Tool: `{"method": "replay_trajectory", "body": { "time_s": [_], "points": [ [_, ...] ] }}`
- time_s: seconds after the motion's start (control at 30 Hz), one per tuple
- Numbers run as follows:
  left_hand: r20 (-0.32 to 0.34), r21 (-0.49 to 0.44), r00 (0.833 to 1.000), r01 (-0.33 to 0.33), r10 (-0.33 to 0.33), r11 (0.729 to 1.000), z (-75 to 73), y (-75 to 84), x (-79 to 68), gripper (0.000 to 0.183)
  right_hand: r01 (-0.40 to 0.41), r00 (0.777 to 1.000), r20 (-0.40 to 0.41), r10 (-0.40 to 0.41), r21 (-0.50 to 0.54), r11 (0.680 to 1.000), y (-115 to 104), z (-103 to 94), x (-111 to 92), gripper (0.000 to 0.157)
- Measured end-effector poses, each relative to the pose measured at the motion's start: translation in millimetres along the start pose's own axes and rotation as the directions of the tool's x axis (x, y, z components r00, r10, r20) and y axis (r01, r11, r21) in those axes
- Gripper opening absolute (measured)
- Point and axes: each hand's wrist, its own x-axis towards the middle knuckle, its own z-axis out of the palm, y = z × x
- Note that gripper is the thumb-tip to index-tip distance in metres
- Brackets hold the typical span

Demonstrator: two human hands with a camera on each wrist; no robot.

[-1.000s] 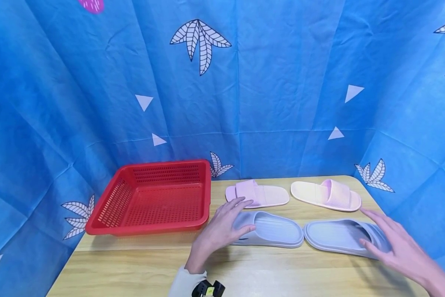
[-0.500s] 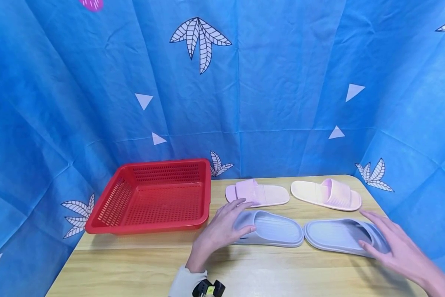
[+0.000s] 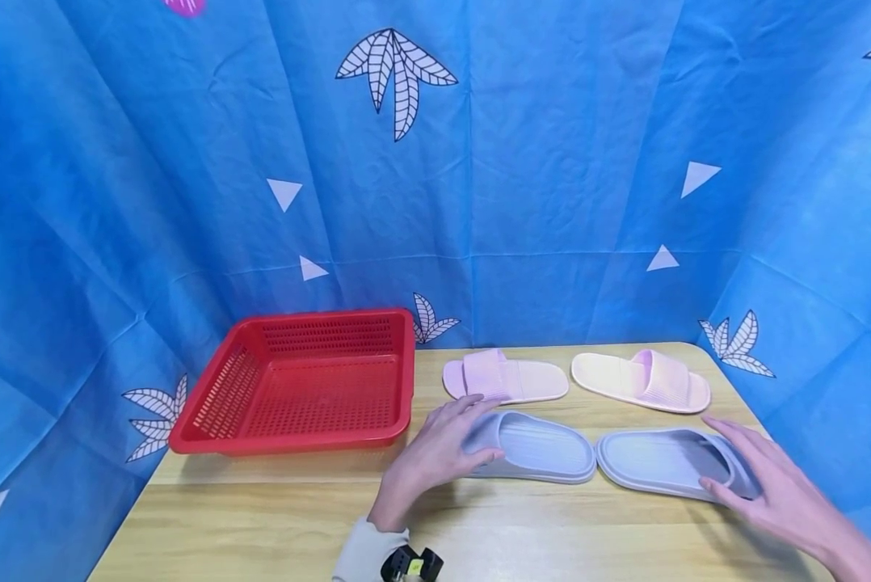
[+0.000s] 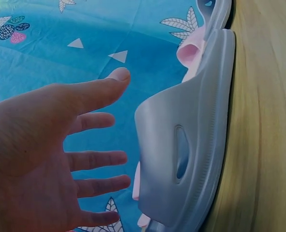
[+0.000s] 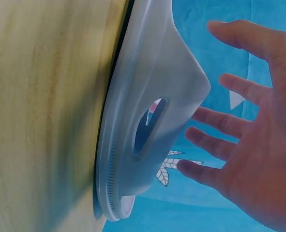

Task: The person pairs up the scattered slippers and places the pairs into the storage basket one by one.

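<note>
Though scarcely moved since a second ago, still hovering with left hand (image 3: 439, 444) and right hand (image 3: 777, 489) spread, holding nothing; just above grey left slipper (image 3: 537, 449) and grey right slipper (image 3: 661, 462), with pink slippers (image 3: 540, 381) beyond and red basket (image 3: 283, 446) beside left hand. Apparently still short of grasping.

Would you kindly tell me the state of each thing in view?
Basket: upright, uncovered
Left pink slipper: sole down, toe left
Right pink slipper: sole down, toe right
Left gray slipper: sole down, toe left
Right gray slipper: sole down, toe right
Left hand: fingers spread, holding nothing
Right hand: fingers spread, holding nothing
Curtain: hanging, creased
</note>
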Motion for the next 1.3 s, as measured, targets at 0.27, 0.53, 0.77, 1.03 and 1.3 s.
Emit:
{"method": "replay_trajectory", "body": {
  "time_s": [0.27,0.53,0.77,1.03,1.3],
  "points": [
    [0.011,0.014,1.000,0.003,-0.003,1.000,6.2,-4.7,0.4,0.079,0.018,1.000,0.006,-0.018,-0.003,1.000,3,1.7,1,0.091],
    [0.035,0.024,0.999,0.024,-0.024,0.999,8.8,-6.1,-1.2,0.086,0.063,0.998,0.002,-0.063,-0.014,0.998,6,3.7,3,0.094],
    [0.049,0.018,0.998,0.037,-0.038,0.999,13.4,-9.1,0.0,0.088,0.094,0.996,0.003,-0.094,-0.028,0.995,9,4.5,6,0.099],
    [0.065,0.006,0.996,0.063,-0.063,0.998,18.2,-12.7,-1.5,0.094,0.123,0.992,0.029,-0.122,-0.059,0.991,13,7.1,8,0.106],
    [0.119,0.039,0.985,0.124,-0.127,0.992,25.1,-16.1,-1.3,0.104,0.089,0.994,0.078,-0.079,-0.139,0.986,24,10.3,9,0.108]
  ]
}}
